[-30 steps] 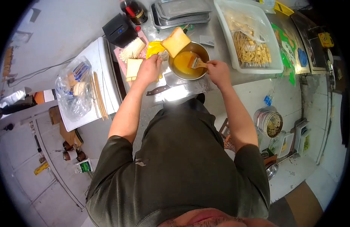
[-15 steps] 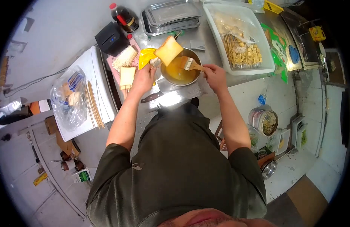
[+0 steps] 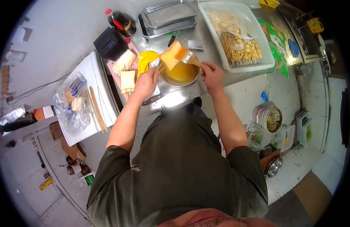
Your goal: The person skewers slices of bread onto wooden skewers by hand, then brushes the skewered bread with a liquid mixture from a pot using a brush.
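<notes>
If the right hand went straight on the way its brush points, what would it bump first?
Probably the bread slice. The brush in the right hand aims at it, and its bristles overlap it in this view, but whether they touch is unclear.

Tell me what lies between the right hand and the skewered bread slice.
In the head view, a flat brush spans that stretch: the right hand grips its handle, and its bristles overlap the skewered bread slice.

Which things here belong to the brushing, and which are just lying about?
Likely in the job:
bread slice, left hand
brush, right hand
metal pot, yellow liquid
other bread

Apparently just lying about:
knife
tray stack
dark bottle
black box
</notes>
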The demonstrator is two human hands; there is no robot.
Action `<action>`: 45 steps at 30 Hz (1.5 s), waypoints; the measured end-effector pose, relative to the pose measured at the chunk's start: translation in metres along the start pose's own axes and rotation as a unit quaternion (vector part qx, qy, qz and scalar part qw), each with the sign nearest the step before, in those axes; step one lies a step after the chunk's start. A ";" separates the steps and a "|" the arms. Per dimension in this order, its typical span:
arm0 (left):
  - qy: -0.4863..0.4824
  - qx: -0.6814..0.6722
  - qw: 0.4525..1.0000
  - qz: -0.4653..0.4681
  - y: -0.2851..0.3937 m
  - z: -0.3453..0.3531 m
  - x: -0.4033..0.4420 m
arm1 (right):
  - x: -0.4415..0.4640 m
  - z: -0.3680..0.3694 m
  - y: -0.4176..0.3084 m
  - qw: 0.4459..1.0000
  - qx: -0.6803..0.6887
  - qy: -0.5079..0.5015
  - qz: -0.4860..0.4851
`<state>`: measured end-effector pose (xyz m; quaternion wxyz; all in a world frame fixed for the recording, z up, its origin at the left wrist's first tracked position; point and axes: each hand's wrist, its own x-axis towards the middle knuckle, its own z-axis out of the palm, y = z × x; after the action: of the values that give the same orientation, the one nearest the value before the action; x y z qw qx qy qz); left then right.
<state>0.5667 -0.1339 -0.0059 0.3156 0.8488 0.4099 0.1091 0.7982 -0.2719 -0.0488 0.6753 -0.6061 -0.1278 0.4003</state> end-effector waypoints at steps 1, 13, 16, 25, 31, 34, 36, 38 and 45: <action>0.014 -0.012 1.000 0.001 -0.002 -0.001 0.002 | 0.001 -0.005 0.000 1.000 -0.003 0.015 0.020; 0.011 0.000 1.000 0.009 -0.006 0.001 0.000 | -0.006 0.011 -0.018 0.997 0.033 0.023 0.064; 0.010 -0.006 1.000 -0.002 -0.009 -0.001 -0.003 | -0.013 0.000 -0.025 0.996 0.054 0.044 0.048; 0.021 0.011 1.000 0.005 -0.012 0.001 -0.002 | -0.010 0.010 -0.020 0.993 0.047 0.032 0.100; 0.032 0.038 0.999 0.021 -0.008 0.002 -0.004 | -0.018 0.027 -0.051 0.996 0.081 0.018 0.033; 0.046 0.123 0.991 -0.013 0.004 -0.003 -0.003 | -0.012 0.020 -0.027 0.991 0.072 0.003 0.113; 0.056 0.160 0.985 -0.005 0.003 -0.009 -0.003 | -0.015 0.007 -0.030 0.995 0.045 0.009 0.088; 0.060 0.180 0.982 0.007 0.001 -0.009 -0.008 | -0.024 -0.001 -0.033 0.998 0.022 0.012 0.059; 0.080 0.201 0.975 0.058 -0.002 -0.002 -0.007 | -0.036 0.023 -0.073 0.999 -0.050 -0.020 -0.006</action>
<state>0.5601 -0.1375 -0.0051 0.0978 0.9058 0.3974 0.1098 0.7875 -0.2760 0.0349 0.6440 -0.6299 -0.1644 0.4017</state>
